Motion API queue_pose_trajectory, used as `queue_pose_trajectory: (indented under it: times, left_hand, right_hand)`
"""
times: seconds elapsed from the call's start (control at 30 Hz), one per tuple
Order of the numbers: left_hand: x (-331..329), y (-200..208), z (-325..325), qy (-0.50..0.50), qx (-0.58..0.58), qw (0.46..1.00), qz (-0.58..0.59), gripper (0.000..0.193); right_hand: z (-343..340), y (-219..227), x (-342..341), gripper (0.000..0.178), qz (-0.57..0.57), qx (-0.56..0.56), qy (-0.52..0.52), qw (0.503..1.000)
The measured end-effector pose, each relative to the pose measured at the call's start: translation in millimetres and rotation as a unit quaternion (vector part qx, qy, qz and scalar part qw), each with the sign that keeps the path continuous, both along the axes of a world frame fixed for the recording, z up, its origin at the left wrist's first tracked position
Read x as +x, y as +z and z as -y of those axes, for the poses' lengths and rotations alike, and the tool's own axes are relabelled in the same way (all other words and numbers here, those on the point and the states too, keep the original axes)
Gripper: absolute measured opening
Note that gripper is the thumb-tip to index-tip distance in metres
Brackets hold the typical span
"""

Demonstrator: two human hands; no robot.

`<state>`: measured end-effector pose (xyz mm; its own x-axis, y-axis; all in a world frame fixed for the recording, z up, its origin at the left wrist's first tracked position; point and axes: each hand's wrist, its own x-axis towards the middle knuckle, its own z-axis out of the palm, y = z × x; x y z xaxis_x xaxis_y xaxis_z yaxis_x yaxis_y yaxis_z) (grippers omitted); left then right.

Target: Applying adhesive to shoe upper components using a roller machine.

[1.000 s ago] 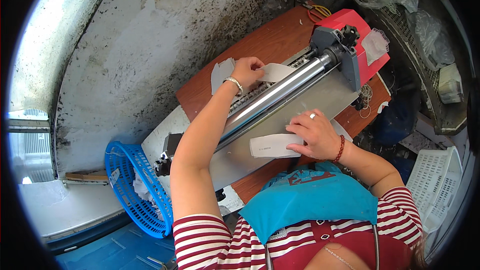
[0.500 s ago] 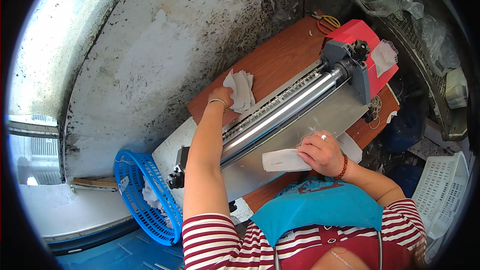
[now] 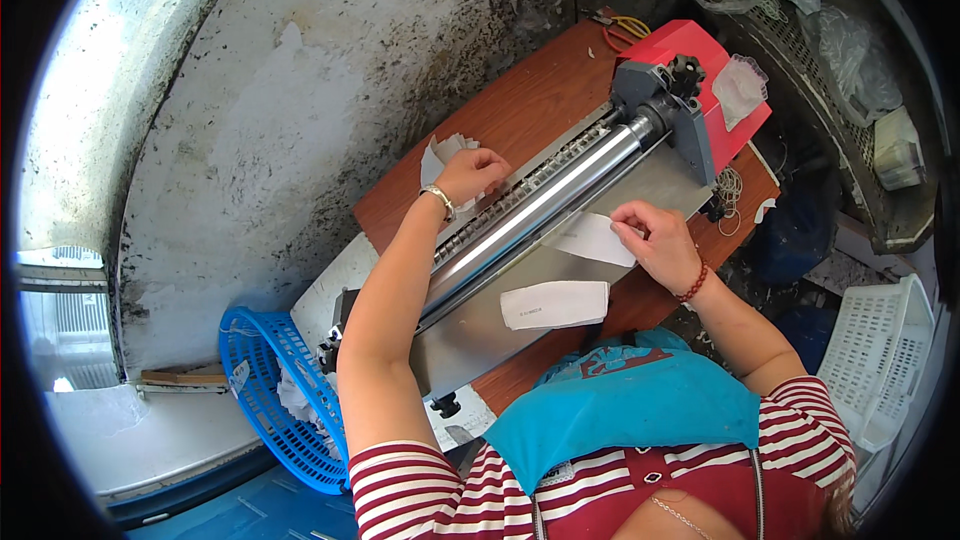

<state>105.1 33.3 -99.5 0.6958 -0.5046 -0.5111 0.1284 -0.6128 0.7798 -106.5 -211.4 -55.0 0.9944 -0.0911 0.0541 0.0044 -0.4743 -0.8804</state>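
Observation:
My right hand (image 3: pixel 655 245) pinches one edge of a thin white flat piece (image 3: pixel 592 239), whose other end reaches the roller's near side. Whether it is leather or cloth, I cannot tell. A stack of similar white pieces (image 3: pixel 556 305) lies on the metal plate (image 3: pixel 460 332) below it, small print on its top. Across the machine, my left hand (image 3: pixel 470 178) hovers by the roller's far side, fingers loosely bent and apparently holding nothing. Beside and under it rests a loose pile of white pieces (image 3: pixel 440 152). The long shiny metal roller (image 3: pixel 560 215) runs diagonally between my hands.
The machine's red housing (image 3: pixel 690 60) stands at the far right of the brown wooden tabletop (image 3: pixel 540 90). A blue basket (image 3: pixel 235 345) with white scraps leans at the left. White crates (image 3: pixel 875 360) stand at the right, and a stained wall (image 3: pixel 270 140) rises behind.
My right hand has left the stack and moved up to the roller with one white piece. My left hand has lifted from the far pile toward the roller. The view has shifted slightly.

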Motion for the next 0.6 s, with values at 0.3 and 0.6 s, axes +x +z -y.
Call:
queue_pose_trajectory:
  times: [0.3, 0.6]
  left_hand:
    - [-2, 0, 16, -0.08, -0.01, 0.995, 0.062, 0.019]
    - [59, -24, -76, 0.258, 0.102, 0.884, 0.376, 0.017]
  right_hand:
    - [-4, -9, -4, 0.008, 0.107, -0.031, 0.006, 0.994]
    - [-9, -16, -4, 0.013, 0.226, -0.135, 0.037, 0.964]
